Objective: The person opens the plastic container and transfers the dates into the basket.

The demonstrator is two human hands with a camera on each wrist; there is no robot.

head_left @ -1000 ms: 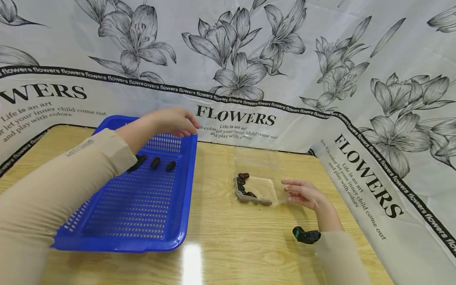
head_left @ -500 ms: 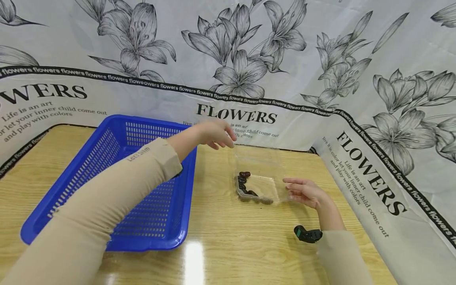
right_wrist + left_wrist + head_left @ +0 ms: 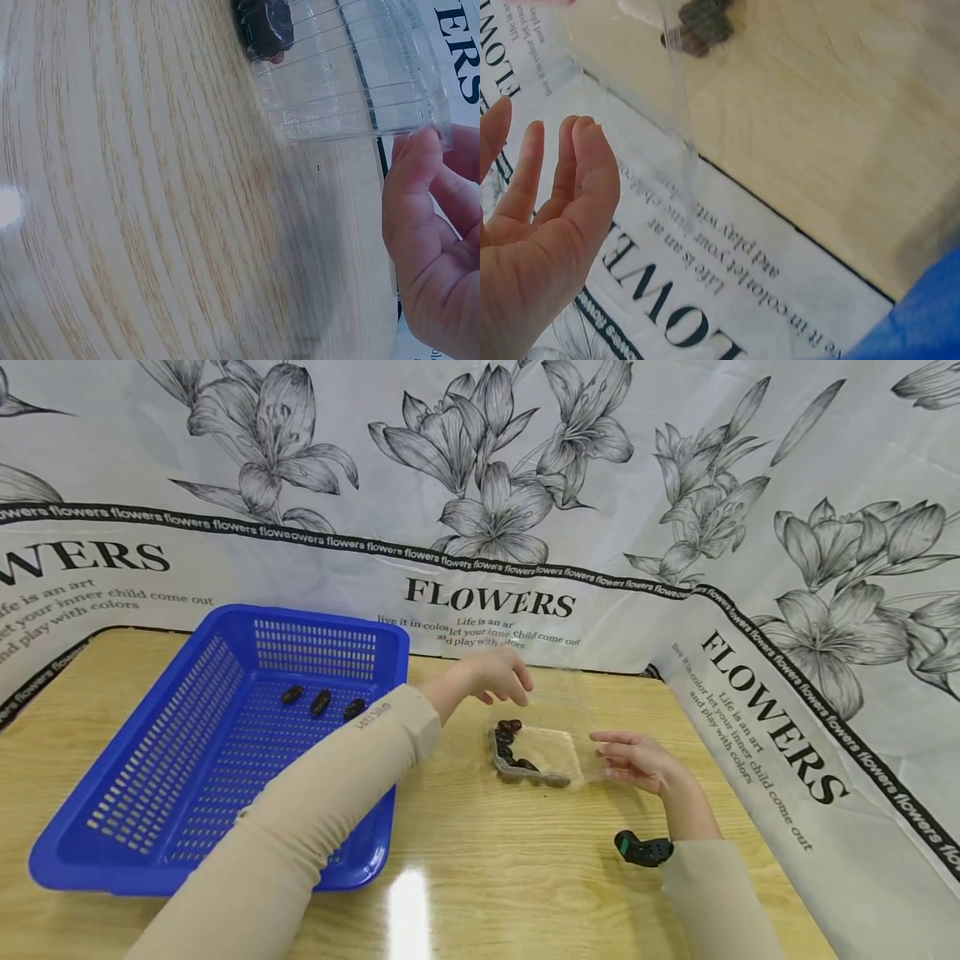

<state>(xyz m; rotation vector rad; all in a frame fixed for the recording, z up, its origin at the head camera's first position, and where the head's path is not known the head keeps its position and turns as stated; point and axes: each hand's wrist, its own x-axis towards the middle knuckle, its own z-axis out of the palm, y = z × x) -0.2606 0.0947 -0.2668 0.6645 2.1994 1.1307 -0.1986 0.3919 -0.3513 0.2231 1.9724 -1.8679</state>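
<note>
A clear plastic box [image 3: 543, 752] stands on the table, with several dark brown dates [image 3: 506, 752] along its left and front sides. My right hand [image 3: 637, 764] is at the box's right edge; in the right wrist view its thumb and fingertip pinch the clear rim. My left hand [image 3: 501, 675] hovers above the back left of the box. Its fingers are loosely bent, and the left wrist view of this hand [image 3: 562, 195] shows nothing between them. More dates [image 3: 321, 702] lie in the blue plastic basket [image 3: 397, 710] on the left, partly behind the left sleeve.
The wooden table [image 3: 480, 877] meets a hanging cloth [image 3: 487, 585] printed with flowers at the back and right. The left forearm crosses over the basket's right rim. A black wrist strap [image 3: 643, 849] sits by the right sleeve.
My left hand has moved right, from above the basket's back rim to above the box, and lower. The right hand has stayed at the box's edge. The head view has shifted slightly.
</note>
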